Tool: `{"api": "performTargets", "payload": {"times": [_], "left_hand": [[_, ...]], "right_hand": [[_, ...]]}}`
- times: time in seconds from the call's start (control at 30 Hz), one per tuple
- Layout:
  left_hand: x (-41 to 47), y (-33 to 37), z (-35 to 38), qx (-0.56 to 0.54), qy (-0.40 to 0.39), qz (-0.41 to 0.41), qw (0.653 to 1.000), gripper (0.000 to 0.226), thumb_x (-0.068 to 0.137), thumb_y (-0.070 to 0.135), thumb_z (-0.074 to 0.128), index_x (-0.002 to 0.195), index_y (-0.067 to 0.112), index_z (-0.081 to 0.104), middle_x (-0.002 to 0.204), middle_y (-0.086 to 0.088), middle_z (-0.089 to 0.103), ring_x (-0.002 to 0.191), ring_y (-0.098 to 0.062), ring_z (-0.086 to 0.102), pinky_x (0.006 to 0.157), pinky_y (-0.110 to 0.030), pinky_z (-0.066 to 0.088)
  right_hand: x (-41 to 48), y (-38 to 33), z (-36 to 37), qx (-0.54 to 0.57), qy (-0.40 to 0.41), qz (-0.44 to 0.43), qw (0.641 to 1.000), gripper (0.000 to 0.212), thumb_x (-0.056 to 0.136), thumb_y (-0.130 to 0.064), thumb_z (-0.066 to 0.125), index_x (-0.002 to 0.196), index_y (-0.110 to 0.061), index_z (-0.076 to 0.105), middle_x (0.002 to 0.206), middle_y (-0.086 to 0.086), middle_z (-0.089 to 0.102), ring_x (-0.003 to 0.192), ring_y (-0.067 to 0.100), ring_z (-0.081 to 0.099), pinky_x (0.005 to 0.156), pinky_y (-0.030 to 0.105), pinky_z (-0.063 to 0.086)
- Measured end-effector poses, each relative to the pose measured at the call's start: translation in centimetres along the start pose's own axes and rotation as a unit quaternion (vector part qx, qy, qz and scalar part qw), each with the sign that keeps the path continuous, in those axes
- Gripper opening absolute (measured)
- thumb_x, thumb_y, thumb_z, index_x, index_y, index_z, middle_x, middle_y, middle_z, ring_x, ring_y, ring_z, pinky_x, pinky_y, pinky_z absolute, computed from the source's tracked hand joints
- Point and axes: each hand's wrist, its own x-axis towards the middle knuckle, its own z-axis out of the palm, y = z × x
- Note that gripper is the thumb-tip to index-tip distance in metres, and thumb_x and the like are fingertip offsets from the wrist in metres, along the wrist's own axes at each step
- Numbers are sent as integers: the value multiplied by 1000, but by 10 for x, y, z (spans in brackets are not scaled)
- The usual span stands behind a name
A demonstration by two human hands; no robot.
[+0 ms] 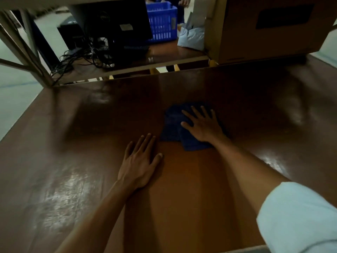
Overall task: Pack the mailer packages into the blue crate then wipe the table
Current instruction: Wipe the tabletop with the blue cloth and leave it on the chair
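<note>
Fingers (pixel 196 114) of the right hand (pixel 202 127) are straight and spread, pressed flat on the blue cloth (pixel 172 123). No grip, just palm and fingers bearing down on it. The cloth lies bunched on the table (pixel 73 152), about mid-table and slightly right of centre. We see it sticking out to the left of the hand and on the near side of it.

The left hand (pixel 140 161) is flat too, fingers (pixel 146 143) straight and close together. It lies palm down on bare table just beside the cloth's near left corner, and we cannot tell whether it touches the cloth. It holds nothing. The right upper arm is in a white sleeve (pixel 299 216).

The table top is dark brown and glossy, with light patches reflecting left and right.

The blue crate (pixel 162 22) stands on a second table (pixel 173 52) beyond ours, well apart from both hands. Its left part is hidden behind a black monitor (pixel 116 21), and we cannot see into it. Grey mailer packages (pixel 191 36) lie heaped just right of the crate, outside it, between it and a large cardboard box (pixel 264 28). We cannot tell which table the box stands on. Black cables (pixel 82 57) lie tangled on the second table, left of the monitor's base. The view is dim and a bit blurred, so finer detail is unreadable.
</note>
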Motion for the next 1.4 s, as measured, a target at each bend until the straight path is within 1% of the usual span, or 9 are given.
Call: {"api": "performTargets", "payload": {"times": [0.17, 0.33, 0.47, 0.63, 0.77, 0.97, 1.13, 1.3, 1.4], "left_hand": [[0, -1, 0, -12, 14, 1, 1000, 66, 102, 64, 11, 161, 35, 3, 166, 16, -6, 153, -4, -11, 125, -40, -3], [0, -2, 1, -9, 13, -1, 1000, 64, 103, 60, 13, 161, 33, 8, 168, 12, 1, 154, -6, -6, 125, -40, 0], [-2, 0, -1, -26, 24, 1, 999, 63, 104, 56, 22, 161, 31, 16, 168, 10, 10, 154, -10, 3, 125, -41, 4], [-14, 6, -7, -24, 33, -6, 999, 70, 98, 60, 17, 156, 24, 32, 163, 1, 30, 152, -19, 21, 122, -44, 15], [-52, 22, -5, -28, 15, 40, 999, 70, 99, 63, 19, 158, 24, 27, 166, 3, 23, 154, -17, 15, 124, -45, 10], [-78, 22, 2, -22, -18, 75, 997, 72, 98, 58, 1, 162, 27, 13, 169, 3, 6, 155, -15, 2, 124, -42, 1], [-80, 22, 1, -8, -31, 75, 997, 64, 104, 56, 7, 162, 29, 2, 169, 5, -2, 155, -14, -6, 125, -43, -3], [-78, 25, 1, -23, -24, 64, 997, 69, 102, 61, 11, 162, 27, 8, 169, 3, 2, 155, -14, -4, 125, -45, -2], [-77, 37, 2, -24, -16, 62, 998, 71, 101, 63, 11, 161, 27, 11, 169, 4, 5, 155, -14, -1, 125, -46, -3]], "right_hand": [[36, -11, -2, -2, 10, 120, 993, 74, 91, -79, 3, 156, -46, -3, 168, -2, -10, 152, 37, -11, 117, 64, -12], [2, -29, -1, -20, -44, -90, 995, 67, 88, -83, 4, 150, -60, -8, 166, -13, -13, 153, 29, -12, 120, 58, -10], [-58, -18, 9, 3, 44, 99, 994, 72, 93, -77, 5, 156, -45, -4, 168, -5, -8, 153, 33, -8, 119, 60, -9], [-145, -20, 13, -43, 8, -71, 997, 66, 92, -78, -1, 153, -52, -9, 167, -11, -7, 154, 26, -7, 121, 57, -4], [-197, -3, 20, -8, 56, 181, 982, 74, 92, -78, 1, 156, -44, -9, 167, -6, -10, 154, 31, -9, 119, 60, -10], [-271, -29, 27, -39, 17, -80, 996, 62, 96, -75, 9, 152, -55, -8, 166, -14, -10, 154, 22, -12, 122, 53, -8], [-285, 7, 24, -14, 53, 206, 977, 71, 92, -77, 4, 155, -47, -9, 166, -6, -9, 153, 32, -7, 118, 58, -10], [-315, 0, 24, -71, 24, -74, 994, 64, 96, -75, 8, 153, -53, -8, 166, -15, -11, 153, 20, -13, 123, 51, -7], [-306, 61, 16, -49, 51, 60, 996, 70, 88, -81, -3, 153, -54, -8, 166, -11, -8, 154, 26, -5, 122, 53, -2]]}}
